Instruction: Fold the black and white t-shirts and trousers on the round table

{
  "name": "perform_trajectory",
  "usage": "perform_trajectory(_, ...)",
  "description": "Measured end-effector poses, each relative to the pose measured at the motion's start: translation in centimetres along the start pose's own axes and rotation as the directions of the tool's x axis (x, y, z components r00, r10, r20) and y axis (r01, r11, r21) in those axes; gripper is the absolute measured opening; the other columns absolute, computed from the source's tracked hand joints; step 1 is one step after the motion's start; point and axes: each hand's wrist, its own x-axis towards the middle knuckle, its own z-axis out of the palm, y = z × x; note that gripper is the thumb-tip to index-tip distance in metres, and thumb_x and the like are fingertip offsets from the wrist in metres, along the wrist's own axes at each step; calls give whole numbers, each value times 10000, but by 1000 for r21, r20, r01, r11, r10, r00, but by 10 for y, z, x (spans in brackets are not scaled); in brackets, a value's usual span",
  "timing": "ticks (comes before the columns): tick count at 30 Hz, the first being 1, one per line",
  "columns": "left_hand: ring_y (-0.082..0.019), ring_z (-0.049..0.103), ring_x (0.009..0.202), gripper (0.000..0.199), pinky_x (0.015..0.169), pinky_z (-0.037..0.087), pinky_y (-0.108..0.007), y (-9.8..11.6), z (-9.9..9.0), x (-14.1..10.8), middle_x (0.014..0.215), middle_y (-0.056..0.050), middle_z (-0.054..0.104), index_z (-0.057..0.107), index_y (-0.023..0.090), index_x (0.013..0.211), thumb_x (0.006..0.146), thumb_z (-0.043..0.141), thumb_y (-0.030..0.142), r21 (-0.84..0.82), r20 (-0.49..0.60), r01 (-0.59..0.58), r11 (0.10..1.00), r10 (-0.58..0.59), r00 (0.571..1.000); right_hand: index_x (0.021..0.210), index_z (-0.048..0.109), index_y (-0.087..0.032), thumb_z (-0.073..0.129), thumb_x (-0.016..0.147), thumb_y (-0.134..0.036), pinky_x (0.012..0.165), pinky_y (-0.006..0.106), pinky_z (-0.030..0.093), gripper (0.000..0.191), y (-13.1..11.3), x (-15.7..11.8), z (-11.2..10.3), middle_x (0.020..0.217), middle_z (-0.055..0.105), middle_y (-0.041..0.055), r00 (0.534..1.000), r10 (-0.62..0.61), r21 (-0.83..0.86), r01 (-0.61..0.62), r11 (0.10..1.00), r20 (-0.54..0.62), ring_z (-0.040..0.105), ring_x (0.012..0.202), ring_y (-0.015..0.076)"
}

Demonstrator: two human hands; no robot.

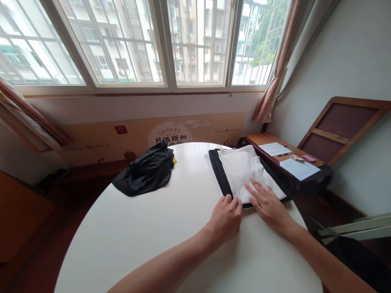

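One white garment [240,167] lay on black cloth [224,183].
Left hand [226,213], curled, pinched its near corner, apparently steadying it; right hand [269,205] spread open, gripping nothing, as if smoothing.

Windows [200,53] stand at twelve o'clock, a curtain [266,103] at two, paper sheets [299,170] on a side table [262,138] at three.

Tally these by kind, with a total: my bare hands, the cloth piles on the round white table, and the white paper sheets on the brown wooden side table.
Bare hands: 2 (left hand, right hand)
Crumpled black cloth heap: 1
Folded black-and-white cloth pile: 1
White rectangular paper sheets: 2
Total: 6
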Motion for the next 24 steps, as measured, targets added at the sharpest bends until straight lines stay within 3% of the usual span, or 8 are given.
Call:
perform_trajectory(4, -315, 580, 994, 518, 860, 518, -416, 6, -5, -11, 1295, -217, 661, 579, 2, 1384, 903, 524, 186, 34, 2, 23, 999, -24, 1000, 1628, 418, -317, 232, 1090, -474, 1246, 633, 274, 590, 2, -1, 2, 1711, 341, 60, 998, 59, 36, -61, 998, 31, 337, 1571, 302)
perform_trajectory(7, -324, 583, 1037, 566, 881, 517, -412, 12, -1, -15, 1366, -260, 617, 556, -60, 1406, 916, 520, 222, 61, 0, 11, 998, -11, 1000, 1640, 398, -268, 279, 1072, -491, 1232, 650, 294, 622, -2, 14, 0, 1691, 381, 97, 989, 141, 12, -141, 990, 43, 355, 1559, 332)
perform_trajectory(11, -314, 596, 1038, 527, 863, 514, -403, 15, 4, -15, 1358, -271, 618, 586, -54, 1384, 957, 470, 231, 114, -6, -11, 993, 12, 1000, 1647, 366, -167, 322, 1067, -466, 1250, 666, 221, 654, -25, 63, -4, 1714, 312, 159, 992, 86, -35, -83, 996, 92, 250, 1598, 354)
perform_trajectory(13, -310, 599, 1020, 521, 831, 516, -400, 15, 5, -16, 1366, -271, 617, 602, -42, 1374, 967, 471, 255, 124, -6, -15, 992, 16, 1000, 1640, 373, -176, 305, 1078, -437, 1260, 672, 169, 624, -36, 94, -3, 1721, 302, 148, 986, 41, -19, -39, 999, 163, 230, 1606, 336)
perform_trajectory(16, -315, 592, 1081, 473, 837, 511, -402, 16, 3, -19, 1399, -285, 596, 641, -29, 1324, 980, 470, 247, 134, -4, -30, 991, 31, 1000, 1643, 357, -200, 277, 1089, -428, 1266, 679, 103, 604, -45, 138, 5, 1735, 278, 112, 967, 86, 1, -88, 996, 239, 225, 1611, 294)
perform_trajectory(20, -307, 573, 1180, 427, 845, 501, -385, 17, 2, -21, 1394, -276, 594, 665, -7, 1289, 1009, 432, 216, 156, 28, -56, 986, 53, 998, 1644, 352, -193, 232, 1092, -387, 1253, 714, 67, 597, -44, 179, 20, 1738, 274, 96, 963, 142, 23, -151, 988, 231, 227, 1609, 290)
perform_trajectory(24, -295, 582, 1158, 451, 852, 502, -384, 17, 3, -21, 1407, -276, 582, 637, -32, 1327, 1018, 410, 205, 165, 19, -38, 986, 35, 999, 1625, 399, -226, 215, 1091, -396, 1240, 743, 51, 590, -46, 199, 34, 1728, 309, 78, 967, 177, 61, -191, 980, 182, 257, 1599, 306)
